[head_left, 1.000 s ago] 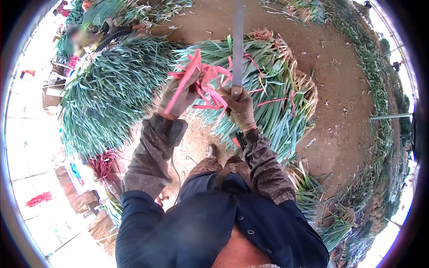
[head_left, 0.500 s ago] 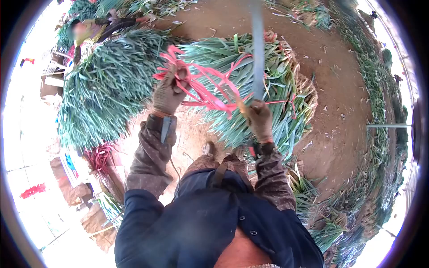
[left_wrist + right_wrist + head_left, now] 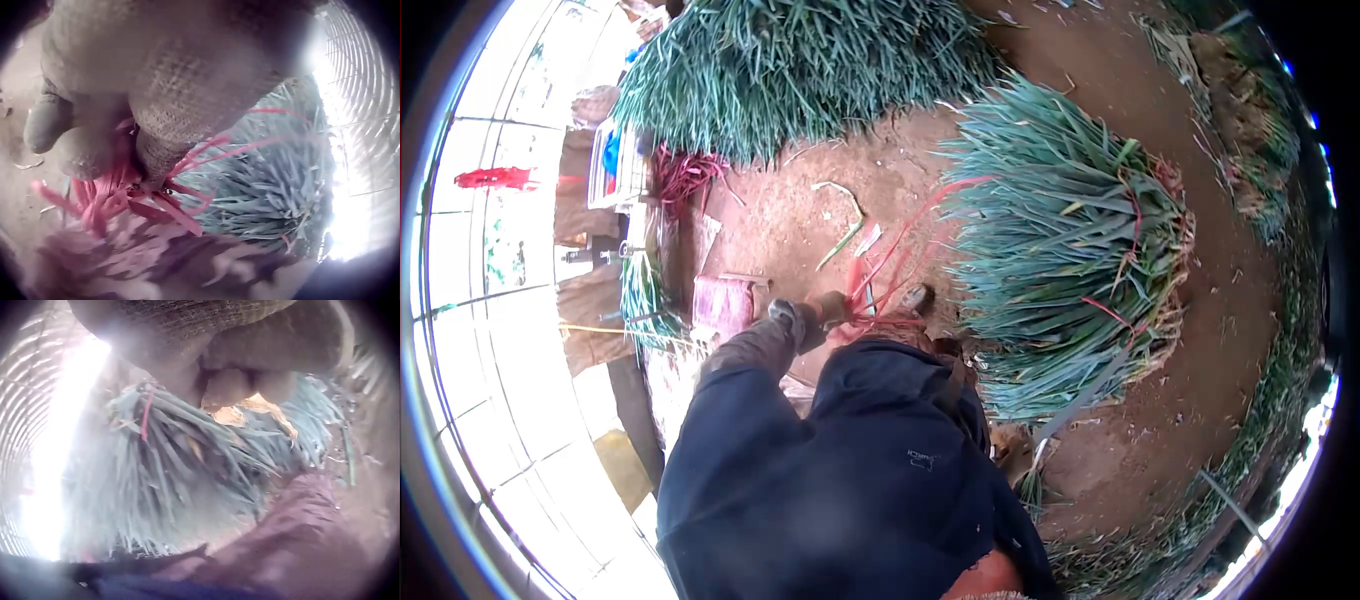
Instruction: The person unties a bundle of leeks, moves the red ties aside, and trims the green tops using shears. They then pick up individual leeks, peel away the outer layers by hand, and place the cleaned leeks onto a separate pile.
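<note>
My gloved left hand (image 3: 828,310) grips a bunch of pink plastic strips (image 3: 880,318) low over my lap, with loose ends trailing toward the scallion pile (image 3: 1060,240). In the left wrist view, the fingers curl round the strips' gathered part. My gloved right hand (image 3: 187,344) is curled in the right wrist view, a dry tan scrap (image 3: 272,411) sticking out below its fingers. A long flat metal blade (image 3: 1090,394) slants from my right side across the pile's near corner. My body and sleeve mostly hide the right hand in the head view.
A larger heap of scallions (image 3: 820,70) lies ahead. More pink strips (image 3: 685,178) hang at the left beside a white crate (image 3: 607,165). A pink block-like seat (image 3: 723,307) stands near my left arm. Bare soil (image 3: 1140,480) runs along the right.
My view has swung left and my body has turned. The left hand has drawn the pink strips down toward my lap, away from the right hand. The right hand and blade have dropped to my right side.
</note>
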Available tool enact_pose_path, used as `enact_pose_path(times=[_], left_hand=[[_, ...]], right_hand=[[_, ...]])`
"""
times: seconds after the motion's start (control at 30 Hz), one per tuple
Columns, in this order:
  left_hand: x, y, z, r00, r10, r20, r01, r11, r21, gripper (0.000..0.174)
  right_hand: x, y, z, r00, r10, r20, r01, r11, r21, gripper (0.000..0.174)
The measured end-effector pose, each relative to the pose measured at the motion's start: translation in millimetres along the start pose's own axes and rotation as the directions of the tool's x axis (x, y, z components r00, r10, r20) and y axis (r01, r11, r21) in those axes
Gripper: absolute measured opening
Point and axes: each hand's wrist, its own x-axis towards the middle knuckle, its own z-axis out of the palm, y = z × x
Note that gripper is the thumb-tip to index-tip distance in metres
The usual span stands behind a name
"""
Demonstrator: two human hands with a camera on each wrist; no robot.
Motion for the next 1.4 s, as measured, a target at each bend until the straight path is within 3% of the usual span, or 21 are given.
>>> enact_pose_path(times=[0.13,0.27,0.33,0.37,0.47,0.5,0.57,0.6,0.63,0.67,0.7,0.73,0.87,1.0,1.07,1.1,1.13,1.17,1.27,1.33,1.4], left_hand=[[-27,-16,-31,0.975,-0.183,-0.127,0.165,0.976,-0.145,0.024],[-3,-69,-97,0.911,-0.133,-0.39,0.007,0.952,-0.307,0.013],[-18,-58,-132,0.847,-0.13,-0.516,-0.101,0.913,-0.396,0.009],[-18,-64,-148,0.805,-0.068,-0.589,-0.202,0.903,-0.38,0.007],[-21,-64,-170,0.778,-0.112,-0.618,-0.136,0.931,-0.339,0.006],[-40,-40,-160,0.766,-0.037,-0.642,-0.315,0.849,-0.425,0.005],[34,-115,-143,0.748,0.156,-0.645,-0.421,0.863,-0.28,0.012],[37,-111,-117,0.837,0.223,-0.5,-0.547,0.373,-0.749,0.023],[73,-119,-110,0.906,0.261,-0.332,-0.354,0.043,-0.934,0.029],[65,-101,-95,0.93,0.272,-0.246,-0.287,0.121,-0.95,0.028],[75,-108,-88,0.904,0.308,-0.296,-0.413,0.808,-0.42,0.024],[82,-113,-79,0.874,0.344,-0.344,-0.183,0.887,0.423,0.02],[41,-77,-27,0.912,0.111,-0.395,-0.193,0.965,-0.176,0.012],[24,-75,-16,0.921,0.176,-0.347,-0.279,0.92,-0.274,0.026],[29,-93,-21,0.856,0.245,-0.455,-0.264,0.964,0.021,0.035],[34,-107,-28,0.835,0.306,-0.458,-0.245,0.951,0.188,0.035],[10,-100,-34,0.904,0.088,-0.418,-0.109,0.994,-0.028,0.035],[11,-110,-41,0.837,0.169,-0.521,-0.12,0.985,0.126,0.036],[5,-131,-74,0.582,0.682,-0.442,-0.385,0.71,0.59,0.025],[-38,-106,-77,0.827,-0.045,-0.56,-0.119,0.96,-0.253,0.024],[-20,-132,-100,0.709,0.024,-0.705,-0.148,0.982,-0.116,0.024]], right_hand=[[-1,64,-17,0.999,0.036,0.019,-0.031,0.973,-0.229,0.011],[57,132,-36,0.993,-0.094,0.076,0.113,0.951,-0.288,0.012],[38,93,-7,0.955,-0.238,0.176,0.239,0.971,0.013,0.016],[18,48,9,0.999,-0.012,0.047,0.022,0.974,-0.225,0.017],[17,16,24,0.967,-0.146,0.209,0.146,0.989,0.018,0.017],[-9,-19,42,0.987,-0.063,0.146,0.057,0.997,0.048,0.015],[11,-9,43,0.987,-0.084,0.139,0.074,0.995,0.073,0.015],[20,-8,44,0.99,-0.109,0.085,0.097,0.987,0.128,0.019],[25,-10,45,0.988,-0.14,0.059,0.139,0.99,0.027,0.023],[25,-11,47,0.985,-0.17,0.03,0.169,0.986,0.009,0.023],[23,-11,53,0.982,-0.187,0.016,0.187,0.982,-0.023,0.023],[20,-13,57,0.981,-0.194,0.026,0.196,0.978,-0.075,0.024],[-1,-37,78,0.982,-0.184,0.044,0.188,0.976,-0.113,0.018],[20,-34,89,0.967,-0.213,0.137,0.22,0.975,-0.041,0.019],[46,-37,95,0.956,-0.241,0.167,0.254,0.965,-0.058,0.019],[107,8,100,0.822,-0.558,0.116,0.57,0.806,-0.161,0.017],[117,-19,96,0.841,-0.533,0.09,0.54,0.819,-0.193,0.021],[88,-96,85,0.88,-0.46,0.116,0.47,0.879,-0.081,0.026],[182,-170,59,0.537,-0.84,-0.079,0.811,0.54,-0.226,0.029],[197,-253,35,0.63,-0.748,-0.209,0.688,0.663,-0.296,0.026],[223,-308,5,0.493,-0.815,-0.305,0.7,0.58,-0.417,0.024]])
